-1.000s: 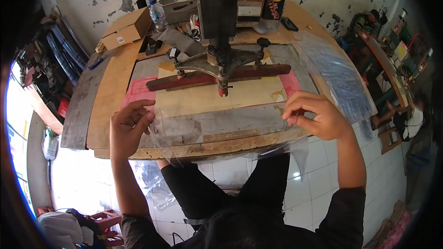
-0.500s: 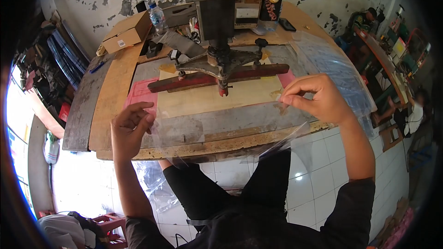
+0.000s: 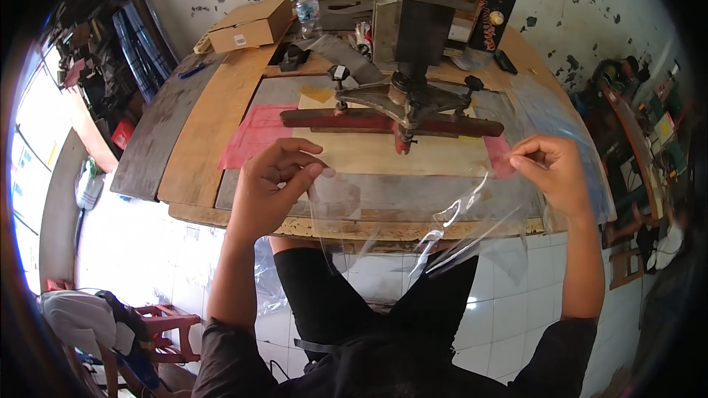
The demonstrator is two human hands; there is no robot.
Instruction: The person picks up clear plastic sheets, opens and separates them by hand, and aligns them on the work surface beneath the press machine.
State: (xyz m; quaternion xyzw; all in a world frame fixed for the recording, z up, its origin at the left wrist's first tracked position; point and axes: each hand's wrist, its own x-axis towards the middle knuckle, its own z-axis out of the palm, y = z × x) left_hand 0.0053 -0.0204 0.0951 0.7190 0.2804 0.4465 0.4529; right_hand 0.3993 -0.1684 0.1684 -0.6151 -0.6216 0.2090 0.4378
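A clear plastic sheet (image 3: pixel 435 225) hangs between my two hands over the table's front edge, with bright reflections on it. My left hand (image 3: pixel 276 184) pinches its left corner between thumb and fingers. The opposite corner is in the pinch of my right hand (image 3: pixel 552 169). Behind the sheet lies a cream board (image 3: pixel 369 156) with pink pieces (image 3: pixel 254 133) at its ends. Above the board stands a press head with a dark red bar (image 3: pixel 354 121).
A cardboard box (image 3: pixel 251 23), a water bottle (image 3: pixel 307 11) and a phone (image 3: pixel 505 61) stand or lie at the back. Clear bluish sheets (image 3: pixel 571 133) cover the table's right side. A red stool (image 3: pixel 173 328) is at lower left; a person (image 3: pixel 627 70) sits at far right.
The view has turned, so the table and press appear further right. My hands still pinch the sheet, which now shows more reflections and hangs more visibly between them.
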